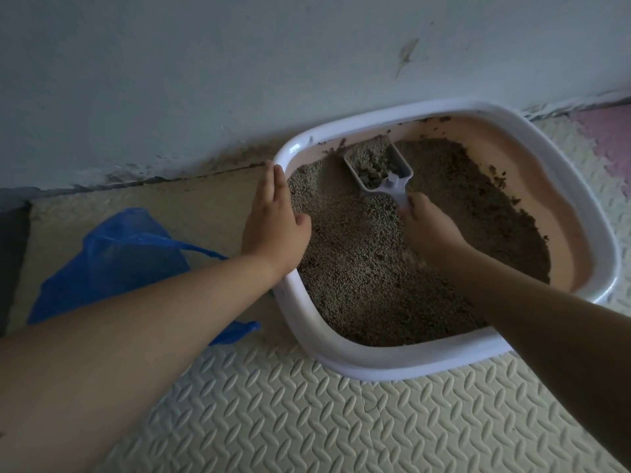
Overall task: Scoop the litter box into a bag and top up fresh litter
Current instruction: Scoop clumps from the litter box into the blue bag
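A white-rimmed litter box (358, 365) with a pinkish inner wall stands on the floor against the wall, holding grey-brown litter (358, 268). My right hand (428, 227) grips the handle of a grey scoop (379, 165), whose head sits at the box's far left corner, filled with litter and clumps. My left hand (273, 220) lies flat on the box's left rim, fingers straight and together, thumb over the litter. A blue plastic bag (116, 261) lies on the floor to the left of the box, partly hidden by my left forearm.
A pale wall (239, 63) runs along the back, with dirt and spilled litter along its base. Cream textured foam mats (307, 421) cover the floor, with a pink mat (611, 141) at the far right.
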The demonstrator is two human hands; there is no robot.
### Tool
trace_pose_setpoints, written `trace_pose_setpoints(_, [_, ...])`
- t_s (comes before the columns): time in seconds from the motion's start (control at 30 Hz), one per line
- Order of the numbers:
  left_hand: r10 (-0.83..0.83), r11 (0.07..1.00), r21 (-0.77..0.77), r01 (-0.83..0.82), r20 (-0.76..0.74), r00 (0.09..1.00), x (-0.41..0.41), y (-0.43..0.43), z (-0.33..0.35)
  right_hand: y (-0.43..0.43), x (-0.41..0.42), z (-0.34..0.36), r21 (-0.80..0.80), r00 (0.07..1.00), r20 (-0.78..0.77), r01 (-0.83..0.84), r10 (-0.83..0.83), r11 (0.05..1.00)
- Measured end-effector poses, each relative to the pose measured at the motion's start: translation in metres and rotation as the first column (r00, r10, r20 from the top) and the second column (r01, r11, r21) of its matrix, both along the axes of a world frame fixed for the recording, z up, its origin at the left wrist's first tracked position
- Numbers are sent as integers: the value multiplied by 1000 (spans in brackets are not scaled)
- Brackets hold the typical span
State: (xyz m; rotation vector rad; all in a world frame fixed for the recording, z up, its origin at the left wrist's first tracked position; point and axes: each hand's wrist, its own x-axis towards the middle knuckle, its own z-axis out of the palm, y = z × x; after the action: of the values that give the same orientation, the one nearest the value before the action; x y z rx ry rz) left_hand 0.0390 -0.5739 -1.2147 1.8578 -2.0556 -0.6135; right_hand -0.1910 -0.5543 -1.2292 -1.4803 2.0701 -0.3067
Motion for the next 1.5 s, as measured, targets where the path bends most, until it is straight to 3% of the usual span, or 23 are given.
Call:
trace_pose_setpoints(0.23, [-5,1000,9,5,-9,1000,0,1,1,35,-30,10,-105,987,142,-66,81,992])
trace_pose_setpoints(0.53, [-4,1000,11,4,-2,1000,0,2,4,42,-44,22,-113,972,141,-175,190,978])
trace_pose_setpoints(0.73, [-2,1000,17,2,-23,1000,0,3,4,35,-18,28,-24,950,92,-296,297,955])
trace_pose_setpoints(0.87, [4,1000,12,-3,-41,999,0,2,5,14,18,21,73,971,96,-224,217,972])
trace_pose_setpoints(1.13, [-1,1000,-2,0,-78,997,0,1,1,-26,73,20,119,985,66,-165,158,979])
trace_pose_setpoints(1.37, [5,1000,-5,-5,-59,998,0,0,1,-6,61,-3,14,978,191,-91,87,996])
trace_pose_setpoints(1.5, [2,1000,-4,-2,-57,998,0,1,1,-2,65,-6,27,926,376,37,-45,999])
